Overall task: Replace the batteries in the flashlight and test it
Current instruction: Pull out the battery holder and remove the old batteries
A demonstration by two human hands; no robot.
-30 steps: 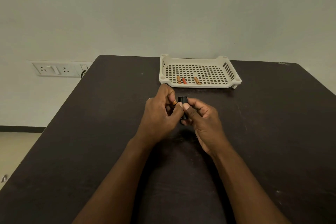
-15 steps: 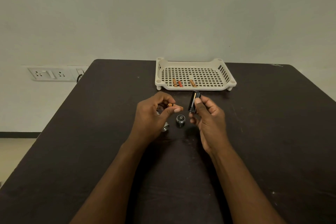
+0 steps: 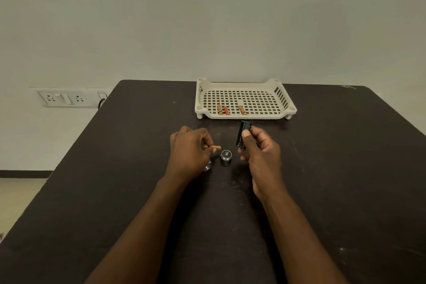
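My left hand point(image 3: 189, 154) pinches a small orange-brown battery point(image 3: 215, 147), held level just above the table. My right hand point(image 3: 260, 152) grips a black battery holder point(image 3: 242, 134), tilted nearly upright. Between the hands a round silver flashlight cap point(image 3: 226, 155) stands on the dark table point(image 3: 334, 168). Another silver flashlight part point(image 3: 208, 166) lies partly hidden under my left hand. Three more batteries point(image 3: 227, 110) lie in the cream tray point(image 3: 244, 117) at the back.
The perforated tray sits at the table's far edge, just beyond my hands. A wall socket panel point(image 3: 66, 98) is on the wall to the left. The table's left edge drops to a pale floor point(image 3: 16, 196).
My hands were joined around the holder a second ago; they have since separated. The left took the battery leftward, the right carried the holder right and up, exposing the silver cap.
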